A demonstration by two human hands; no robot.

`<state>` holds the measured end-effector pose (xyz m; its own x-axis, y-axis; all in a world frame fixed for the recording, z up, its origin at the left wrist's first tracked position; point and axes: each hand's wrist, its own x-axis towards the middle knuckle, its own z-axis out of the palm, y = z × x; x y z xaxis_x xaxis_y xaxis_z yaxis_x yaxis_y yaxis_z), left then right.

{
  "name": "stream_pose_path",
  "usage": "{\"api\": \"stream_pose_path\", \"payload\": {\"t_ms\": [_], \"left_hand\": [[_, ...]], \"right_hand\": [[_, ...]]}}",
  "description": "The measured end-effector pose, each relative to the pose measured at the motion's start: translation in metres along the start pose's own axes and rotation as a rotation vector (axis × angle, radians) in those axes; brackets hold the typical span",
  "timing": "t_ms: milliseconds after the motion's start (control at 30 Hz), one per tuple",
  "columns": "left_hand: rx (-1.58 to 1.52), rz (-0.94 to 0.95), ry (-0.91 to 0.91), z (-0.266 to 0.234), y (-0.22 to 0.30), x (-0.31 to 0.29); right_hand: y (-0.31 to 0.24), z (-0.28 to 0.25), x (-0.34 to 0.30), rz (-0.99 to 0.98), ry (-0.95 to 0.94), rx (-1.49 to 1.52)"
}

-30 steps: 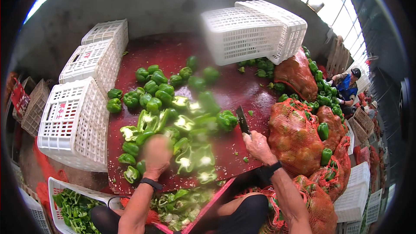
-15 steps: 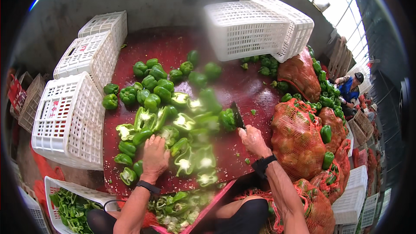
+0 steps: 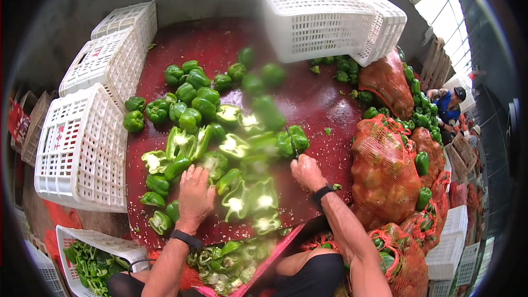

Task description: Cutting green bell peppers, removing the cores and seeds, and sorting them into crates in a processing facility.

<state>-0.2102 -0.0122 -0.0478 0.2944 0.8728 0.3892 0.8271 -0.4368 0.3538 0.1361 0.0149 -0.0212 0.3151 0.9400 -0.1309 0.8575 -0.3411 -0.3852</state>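
My left hand [image 3: 196, 193] lies flat, fingers spread, on the dark red table [image 3: 308, 104] among cut green pepper halves [image 3: 236, 201]. My right hand [image 3: 307, 171] is closed around a dark knife [image 3: 292, 142] whose blade points away, against a whole green pepper [image 3: 293, 138]. Whole green peppers [image 3: 192, 96] are piled further back on the table. Blurred green smears on the lens hide part of the middle.
White plastic crates stand on their sides at the left [image 3: 82, 148] and back right [image 3: 319, 19]. Orange mesh sacks of peppers [image 3: 385, 170] pile up on the right. A crate with cut peppers [image 3: 91, 261] sits lower left. Another person [image 3: 448, 104] works at far right.
My right hand with the knife has moved left and forward to the whole pepper. My left hand has slid forward slightly onto the cut halves.
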Motion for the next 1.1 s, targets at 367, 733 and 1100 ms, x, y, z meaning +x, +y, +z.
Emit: {"api": "stream_pose_path", "payload": {"t_ms": [367, 733, 1100], "left_hand": [[-0.034, 0.038, 0.033, 0.0, 0.003, 0.001], [-0.075, -0.027, -0.034, -0.004, 0.009, 0.006], [-0.09, -0.046, -0.045, -0.007, 0.007, 0.005]], "right_hand": [[0.038, -0.052, -0.045, -0.236, -0.079, -0.115], [-0.035, -0.052, 0.067, -0.558, 0.169, -0.1], [-0.067, -0.065, 0.104, -0.791, -0.083, -0.68]]}}
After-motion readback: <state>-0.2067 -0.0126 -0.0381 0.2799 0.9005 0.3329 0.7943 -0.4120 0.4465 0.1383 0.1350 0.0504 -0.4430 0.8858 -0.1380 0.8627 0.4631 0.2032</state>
